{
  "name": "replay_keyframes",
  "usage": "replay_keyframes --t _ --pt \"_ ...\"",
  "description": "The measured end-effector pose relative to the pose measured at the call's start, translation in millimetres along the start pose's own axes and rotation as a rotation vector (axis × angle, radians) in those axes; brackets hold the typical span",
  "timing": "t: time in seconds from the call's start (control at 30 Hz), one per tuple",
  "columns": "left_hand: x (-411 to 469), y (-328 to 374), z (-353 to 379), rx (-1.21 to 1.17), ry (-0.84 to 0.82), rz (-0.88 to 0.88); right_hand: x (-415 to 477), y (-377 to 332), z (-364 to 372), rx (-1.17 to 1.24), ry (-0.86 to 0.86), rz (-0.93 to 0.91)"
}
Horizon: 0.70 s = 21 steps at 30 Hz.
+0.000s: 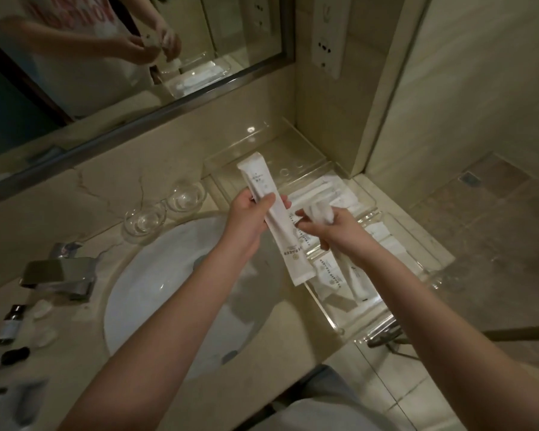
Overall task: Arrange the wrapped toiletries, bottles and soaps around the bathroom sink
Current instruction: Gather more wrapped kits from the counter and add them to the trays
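The long white paper-wrapped toiletry packet (280, 225), clamped in the left hand (246, 219) over the white oval sink basin (156, 275), could slip in, while the right hand (333, 228), fingers (308, 227) closed on a crumpled white wrapped item (321, 213), may knock packets in the clear acrylic tray (383, 325).

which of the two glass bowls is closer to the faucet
The left glass bowl, at the sink's rim, is closer to the faucet. The other glass bowl sits further right, toward the clear acrylic tray.
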<state>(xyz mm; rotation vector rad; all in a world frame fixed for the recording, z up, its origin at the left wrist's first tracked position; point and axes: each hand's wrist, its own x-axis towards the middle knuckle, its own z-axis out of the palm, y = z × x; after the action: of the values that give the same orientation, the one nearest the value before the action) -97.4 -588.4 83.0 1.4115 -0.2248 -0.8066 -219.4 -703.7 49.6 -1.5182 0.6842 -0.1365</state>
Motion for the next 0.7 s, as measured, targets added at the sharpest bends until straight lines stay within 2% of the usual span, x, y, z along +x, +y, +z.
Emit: replay_keyframes --t 0.13,0.23,0.4,0.57,0.7 --pt "2.9 -5.3 23.6 0.082 -0.031 0.017 -13.0 11.0 -7.9 -0.085 -0.025 0.069" --pt "5.1 -12.9 42.2 0.159 -0.053 0.008 -22.9 18.6 -25.4 0.029 0.122 0.032" --pt "9.0 -31.7 62.6 0.205 -0.13 -0.049 -34.2 23.9 -75.0 0.412 0.414 -0.044" --pt "13.8 -51.8 73.9 0.302 -0.189 -0.086 -53.0 31.3 -103.1 0.42 0.608 -0.137" --pt "20.2 -62.0 78.9 0.416 -0.23 -0.136 -63.0 36.7 -112.0 0.47 0.671 -0.115"
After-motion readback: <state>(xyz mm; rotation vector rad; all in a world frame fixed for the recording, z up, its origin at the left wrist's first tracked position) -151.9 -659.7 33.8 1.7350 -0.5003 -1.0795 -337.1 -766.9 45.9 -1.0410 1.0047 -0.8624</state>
